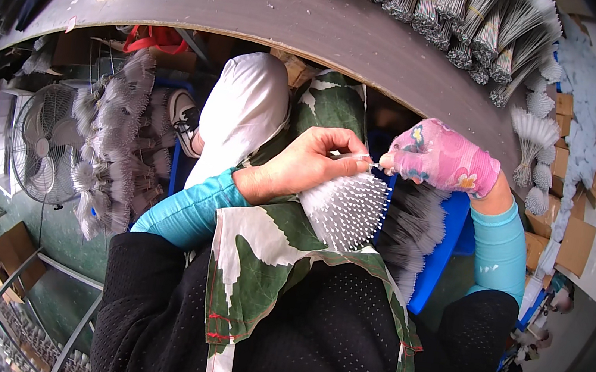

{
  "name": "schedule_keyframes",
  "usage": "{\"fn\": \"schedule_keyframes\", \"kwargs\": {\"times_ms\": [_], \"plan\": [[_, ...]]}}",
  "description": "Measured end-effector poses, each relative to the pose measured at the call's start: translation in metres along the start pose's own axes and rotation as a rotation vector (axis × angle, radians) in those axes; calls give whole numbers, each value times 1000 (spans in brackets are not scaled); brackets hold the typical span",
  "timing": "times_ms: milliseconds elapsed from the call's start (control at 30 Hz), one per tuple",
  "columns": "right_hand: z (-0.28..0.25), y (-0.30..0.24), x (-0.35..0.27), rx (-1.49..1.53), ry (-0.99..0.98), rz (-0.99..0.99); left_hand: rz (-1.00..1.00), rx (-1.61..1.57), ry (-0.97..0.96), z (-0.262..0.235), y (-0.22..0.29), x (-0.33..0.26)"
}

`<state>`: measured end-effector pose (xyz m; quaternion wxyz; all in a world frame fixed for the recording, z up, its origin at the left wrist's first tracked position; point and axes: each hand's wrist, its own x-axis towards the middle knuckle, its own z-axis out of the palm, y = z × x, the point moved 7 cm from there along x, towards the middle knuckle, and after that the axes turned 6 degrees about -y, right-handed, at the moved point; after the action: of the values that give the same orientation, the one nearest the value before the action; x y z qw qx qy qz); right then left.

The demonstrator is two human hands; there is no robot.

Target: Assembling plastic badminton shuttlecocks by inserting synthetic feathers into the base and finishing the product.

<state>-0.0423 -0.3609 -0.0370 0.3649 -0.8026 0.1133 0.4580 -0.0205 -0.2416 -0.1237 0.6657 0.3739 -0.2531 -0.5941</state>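
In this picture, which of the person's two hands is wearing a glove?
The right hand wears a pink flowered glove. The left hand is bare. Both pinch at a thin wire above the fan of white-tipped wires on the lap.

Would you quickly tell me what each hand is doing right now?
Left hand: bare, fingers pinched on a thin white stem above the white-tipped bundle.
Right hand: in a pink floral glove, pinching the same stem.

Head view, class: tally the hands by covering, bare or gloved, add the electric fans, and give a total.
Bare hand: 1, the left hand, pinching a thin wire above the white fan-shaped bundle
Gloved hand: 1, the right hand, in a pink flowered glove
Electric fan: 1, the fan
Total: 3
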Motion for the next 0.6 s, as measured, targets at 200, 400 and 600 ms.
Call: {"fn": "schedule_keyframes", "kwargs": {"times_ms": [200,400,600], "plan": [[-1,5,-4,151,52,4,-30,28,40,-1,2,0],[1,1,-1,118,73,22,-54,22,43,0,3,0],[-1,-9,-1,78,90,15,-40,50,46,0,4,1]]}}
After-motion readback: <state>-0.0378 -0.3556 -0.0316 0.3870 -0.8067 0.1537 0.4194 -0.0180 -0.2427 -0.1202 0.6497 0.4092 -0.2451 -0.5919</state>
